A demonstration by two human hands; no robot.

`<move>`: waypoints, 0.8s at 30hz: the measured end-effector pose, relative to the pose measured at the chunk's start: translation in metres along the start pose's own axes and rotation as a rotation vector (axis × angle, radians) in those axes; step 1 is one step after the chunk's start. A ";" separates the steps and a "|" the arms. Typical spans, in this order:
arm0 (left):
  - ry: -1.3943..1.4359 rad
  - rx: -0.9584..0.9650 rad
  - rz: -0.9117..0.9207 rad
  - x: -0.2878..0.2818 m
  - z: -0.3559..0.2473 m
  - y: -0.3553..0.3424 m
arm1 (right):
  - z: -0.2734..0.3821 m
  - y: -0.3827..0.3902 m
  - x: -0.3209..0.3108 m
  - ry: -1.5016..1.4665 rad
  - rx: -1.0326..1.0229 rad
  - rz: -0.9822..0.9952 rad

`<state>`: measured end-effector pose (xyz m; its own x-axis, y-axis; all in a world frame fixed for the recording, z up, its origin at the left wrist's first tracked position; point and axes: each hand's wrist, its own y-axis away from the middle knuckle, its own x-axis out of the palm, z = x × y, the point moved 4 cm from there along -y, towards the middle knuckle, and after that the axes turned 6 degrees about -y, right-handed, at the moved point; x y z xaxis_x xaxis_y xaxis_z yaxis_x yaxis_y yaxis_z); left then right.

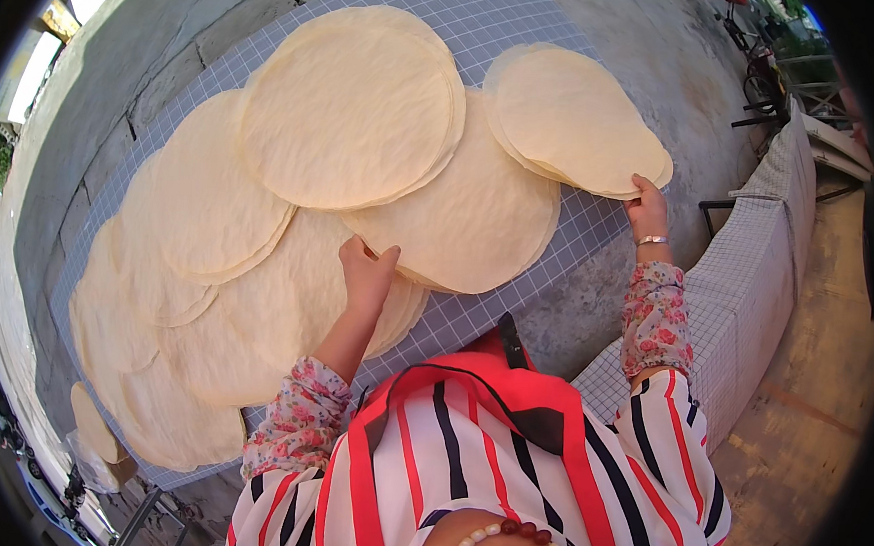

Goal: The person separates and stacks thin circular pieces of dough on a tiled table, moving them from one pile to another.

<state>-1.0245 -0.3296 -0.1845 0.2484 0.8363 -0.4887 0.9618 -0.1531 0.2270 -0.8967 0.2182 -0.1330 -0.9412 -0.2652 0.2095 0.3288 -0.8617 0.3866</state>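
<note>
Thin, pale round flatbreads lie in overlapping stacks on a blue-grey checked cloth (pixel 502 12). At the right, my right hand (pixel 646 213) pinches the near edge of a smaller-looking stack of flatbreads (pixel 572 118), which bends and reaches past the cloth's edge. My left hand (pixel 366 277) is at the near left edge of the middle flatbread stack (pixel 473 212), thumb on top and fingers curled, partly hidden. Beyond it rests a large round stack (pixel 349 105), overlapping the middle one. More flatbreads (pixel 220 185) spread out to the left.
Concrete floor (pixel 632 25) surrounds the cloth-covered surface. A checked cover (pixel 743 267) drapes a long raised thing at right, beside a brownish floor (pixel 791 432). A bicycle (pixel 757 68) stands at far right. Lower left are a metal frame (pixel 139 531) and a clear bag (pixel 91 464).
</note>
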 end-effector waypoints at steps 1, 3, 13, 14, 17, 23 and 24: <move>0.215 -0.117 0.025 -0.005 -0.002 -0.001 | 0.015 0.007 0.011 0.051 -0.031 0.046; 0.468 -0.287 0.057 -0.006 -0.001 -0.004 | 0.045 0.027 0.026 0.151 -0.083 0.040; 0.641 -0.542 0.136 -0.001 0.010 -0.024 | -0.031 -0.027 -0.053 0.071 -0.051 -0.179; 0.630 -0.577 0.108 -0.007 0.010 -0.022 | -0.045 -0.012 -0.046 0.069 0.003 -0.222; 0.589 -0.621 0.154 0.005 0.009 -0.022 | -0.050 -0.005 -0.049 -0.043 0.067 -0.204; 0.680 -0.560 0.142 -0.010 0.006 -0.026 | -0.052 -0.035 -0.050 -0.215 0.234 -0.107; 0.669 -0.537 0.139 -0.013 0.013 -0.027 | -0.058 -0.023 -0.040 -0.221 0.268 -0.090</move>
<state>-1.0517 -0.3426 -0.1949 0.0776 0.9881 0.1325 0.7013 -0.1486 0.6973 -0.8716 0.2235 -0.2028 -0.9374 -0.0685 0.3416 0.2818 -0.7254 0.6279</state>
